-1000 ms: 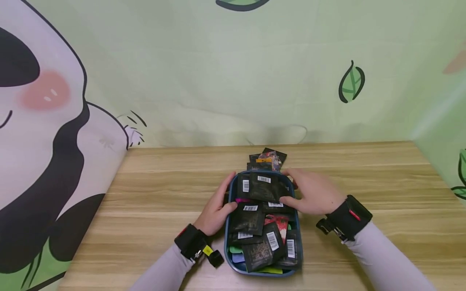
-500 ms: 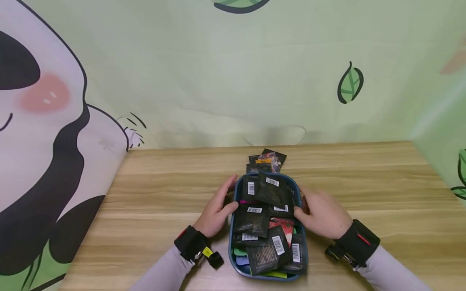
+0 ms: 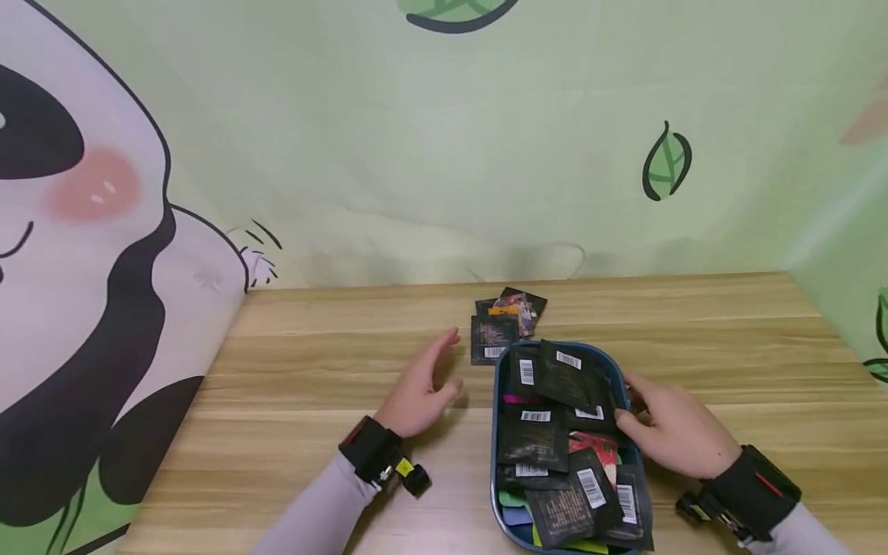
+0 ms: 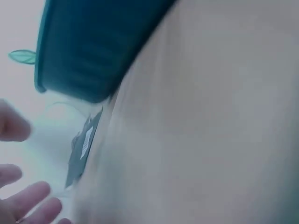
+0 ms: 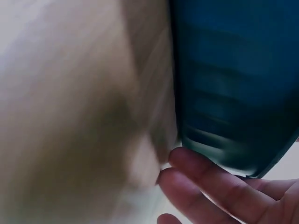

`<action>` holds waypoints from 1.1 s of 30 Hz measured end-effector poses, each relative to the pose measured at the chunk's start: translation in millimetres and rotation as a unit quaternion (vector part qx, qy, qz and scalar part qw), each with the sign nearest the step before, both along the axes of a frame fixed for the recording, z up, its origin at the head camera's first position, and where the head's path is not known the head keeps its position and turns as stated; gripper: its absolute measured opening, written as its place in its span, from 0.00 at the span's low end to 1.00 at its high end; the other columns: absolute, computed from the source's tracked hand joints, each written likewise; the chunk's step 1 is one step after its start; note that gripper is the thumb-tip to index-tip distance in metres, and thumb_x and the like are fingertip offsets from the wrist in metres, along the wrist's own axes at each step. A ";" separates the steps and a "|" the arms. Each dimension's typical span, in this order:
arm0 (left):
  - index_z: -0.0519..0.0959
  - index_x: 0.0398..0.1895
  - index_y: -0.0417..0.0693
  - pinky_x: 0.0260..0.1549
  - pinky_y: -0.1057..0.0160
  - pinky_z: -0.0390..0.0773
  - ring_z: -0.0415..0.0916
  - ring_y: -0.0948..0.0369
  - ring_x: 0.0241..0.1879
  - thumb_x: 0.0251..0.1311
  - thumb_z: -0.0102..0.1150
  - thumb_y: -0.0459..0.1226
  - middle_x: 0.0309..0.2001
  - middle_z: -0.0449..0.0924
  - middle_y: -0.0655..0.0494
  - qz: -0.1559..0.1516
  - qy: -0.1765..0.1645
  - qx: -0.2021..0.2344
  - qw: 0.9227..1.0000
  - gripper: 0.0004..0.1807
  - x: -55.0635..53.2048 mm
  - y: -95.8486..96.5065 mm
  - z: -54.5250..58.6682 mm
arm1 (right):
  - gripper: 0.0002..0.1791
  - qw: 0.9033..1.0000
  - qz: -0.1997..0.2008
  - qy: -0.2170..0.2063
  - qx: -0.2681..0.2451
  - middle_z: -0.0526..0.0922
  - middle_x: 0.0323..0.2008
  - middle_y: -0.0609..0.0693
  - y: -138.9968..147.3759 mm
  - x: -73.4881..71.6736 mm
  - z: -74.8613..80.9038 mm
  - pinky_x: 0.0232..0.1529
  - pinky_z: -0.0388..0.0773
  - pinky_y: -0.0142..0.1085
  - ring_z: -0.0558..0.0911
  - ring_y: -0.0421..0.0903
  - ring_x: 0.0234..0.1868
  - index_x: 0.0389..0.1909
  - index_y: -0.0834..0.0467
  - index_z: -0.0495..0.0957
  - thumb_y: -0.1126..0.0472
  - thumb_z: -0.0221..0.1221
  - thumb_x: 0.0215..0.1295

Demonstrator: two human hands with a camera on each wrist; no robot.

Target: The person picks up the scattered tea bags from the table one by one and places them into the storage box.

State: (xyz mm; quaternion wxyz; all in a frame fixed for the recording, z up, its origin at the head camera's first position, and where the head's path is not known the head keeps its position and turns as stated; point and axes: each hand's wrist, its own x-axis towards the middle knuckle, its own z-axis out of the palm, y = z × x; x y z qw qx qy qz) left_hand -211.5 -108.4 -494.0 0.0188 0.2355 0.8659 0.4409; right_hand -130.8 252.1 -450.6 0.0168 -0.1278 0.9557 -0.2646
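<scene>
A blue plastic bin (image 3: 496,455) with rounded corners stands on the table, heaped with flat black packets (image 3: 533,439) bearing white barcode labels. Among them shows a red packet (image 3: 597,449), with green, blue and yellow pieces underneath. My right hand (image 3: 683,424) holds the bin's right side, thumb at the rim; in the right wrist view its fingers (image 5: 224,186) lie along the bin's outer wall. Left of the bin, my left hand (image 3: 416,395) is apart from it, fingers extended and holding nothing. The left wrist view shows the bin's wall (image 4: 107,42) beyond a gap.
Behind the bin's far left corner lies a small pile of black packets (image 3: 494,333) with an orange-and-purple card (image 3: 520,312) among them. The wooden table (image 3: 312,385) ends at a green cloth backdrop (image 3: 444,154) printed with a panda and leaves.
The bin has slid right with my right hand, uncovering more of the packets behind it. My left hand has come off its left side and stayed nearly in place.
</scene>
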 end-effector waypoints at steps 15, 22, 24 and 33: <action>0.56 0.80 0.59 0.65 0.53 0.64 0.63 0.51 0.67 0.46 0.68 0.58 0.69 0.64 0.50 -0.093 0.153 -0.421 0.889 0.56 -66.9 65.1 39.7 | 0.32 1.000 0.009 0.018 -0.023 0.85 0.39 0.40 12.3 2.8 -7.1 0.36 0.78 0.36 0.83 0.37 0.38 0.65 0.60 0.74 0.43 0.55 0.69; 0.66 0.75 0.54 0.62 0.57 0.69 0.69 0.53 0.61 0.41 0.71 0.53 0.66 0.68 0.50 -0.105 0.141 -0.479 0.860 0.51 -80.7 87.2 53.6 | 0.28 0.998 0.030 0.010 -0.054 0.85 0.41 0.40 18.9 1.4 -9.1 0.40 0.79 0.36 0.83 0.36 0.41 0.63 0.61 0.75 0.45 0.52 0.71; 0.69 0.72 0.51 0.60 0.58 0.71 0.70 0.54 0.59 0.41 0.70 0.51 0.63 0.69 0.50 -0.106 0.136 -0.485 0.857 0.48 -81.1 90.4 57.6 | 0.26 0.997 0.038 0.009 -0.065 0.85 0.42 0.41 21.6 0.4 -9.2 0.40 0.79 0.36 0.83 0.36 0.41 0.61 0.61 0.76 0.47 0.53 0.71; 0.74 0.67 0.48 0.56 0.60 0.74 0.73 0.55 0.55 0.43 0.69 0.52 0.58 0.72 0.51 -0.103 0.174 -0.492 0.847 0.43 -84.2 95.3 48.4 | 0.09 0.990 0.095 0.023 -0.101 0.81 0.40 0.34 25.7 -2.8 -15.7 0.38 0.77 0.34 0.79 0.32 0.39 0.45 0.43 0.82 0.51 0.55 0.71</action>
